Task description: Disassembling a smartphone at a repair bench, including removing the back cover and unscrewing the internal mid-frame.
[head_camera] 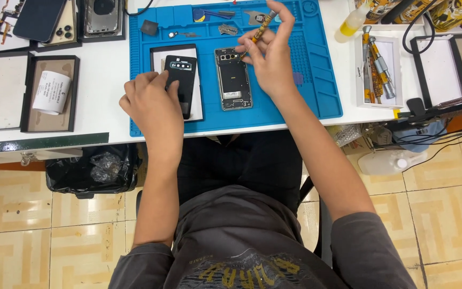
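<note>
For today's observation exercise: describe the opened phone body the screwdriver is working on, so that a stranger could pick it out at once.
Start at the big blue rubber work mat on the white bench. Near its middle lies a slim rectangular phone frame with its back removed, dark inside with metal parts showing. Unlike the closed black back cover under the left hand, it lies open, and the right hand aims a striped screwdriver at its top.

Phone repair workshop: blue repair mat (pixel 316 80), screwdriver tray (pixel 378 69), dismantled phones (pixel 233 78).

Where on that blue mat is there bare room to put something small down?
Bare patches: the blue silicone work mat right of the right hand, and its front strip below the opened black phone frame. Crowded: the mat's top edge with small tools, and under the left hand.
</note>
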